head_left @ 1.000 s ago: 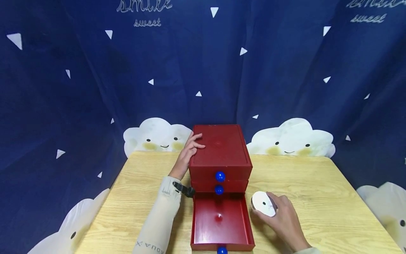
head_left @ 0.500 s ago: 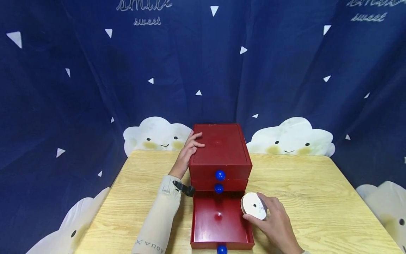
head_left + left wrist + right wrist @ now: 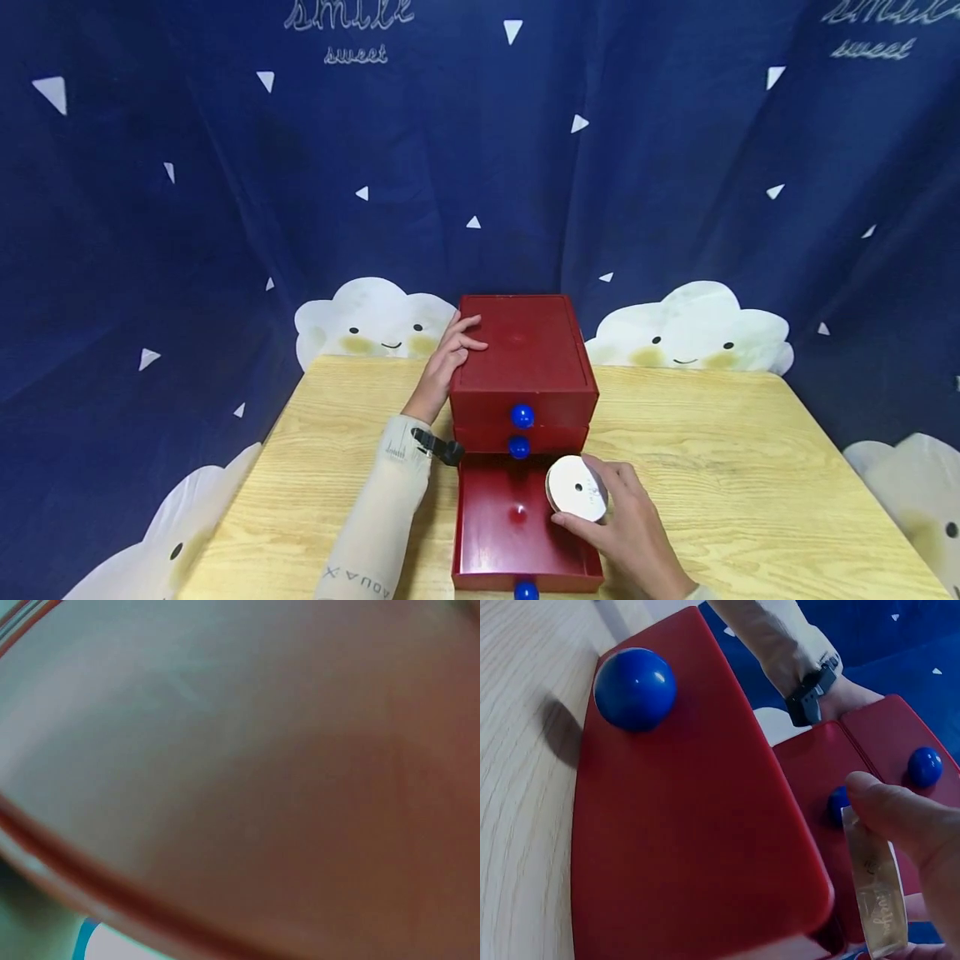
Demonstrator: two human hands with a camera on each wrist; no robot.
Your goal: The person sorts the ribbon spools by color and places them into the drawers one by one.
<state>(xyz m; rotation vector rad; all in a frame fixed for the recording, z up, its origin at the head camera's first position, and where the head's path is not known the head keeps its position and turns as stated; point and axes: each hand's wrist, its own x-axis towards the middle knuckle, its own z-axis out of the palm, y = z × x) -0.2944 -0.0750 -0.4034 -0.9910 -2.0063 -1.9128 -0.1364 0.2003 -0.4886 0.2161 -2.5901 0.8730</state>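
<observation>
My right hand (image 3: 632,521) pinches a ribbon spool (image 3: 573,490), a white disc with a small dark centre hole, between thumb and fingers. It overlaps the right part of the pulled-out bottom drawer (image 3: 491,537) of a red drawer cabinet (image 3: 525,346). In the right wrist view the spool's edge (image 3: 877,889) shows a brownish band with pale lettering, beside the thumb (image 3: 889,806). My left hand (image 3: 444,362) rests on the cabinet's upper left edge, fingers spread on the top. The left wrist view holds mostly a blurred, close reddish surface (image 3: 300,825).
Blue round knobs sit on the drawer fronts, with the lowest knob (image 3: 527,591) at the near edge of the view. The two upper drawers (image 3: 480,410) are closed. A light wooden table (image 3: 720,450) lies beneath. Behind stands a dark blue curtain (image 3: 420,167) with clouds and triangles.
My right hand has moved left with the ribbon spool, from beside the pulled-out drawer to over its right part. The left hand stays on the cabinet.
</observation>
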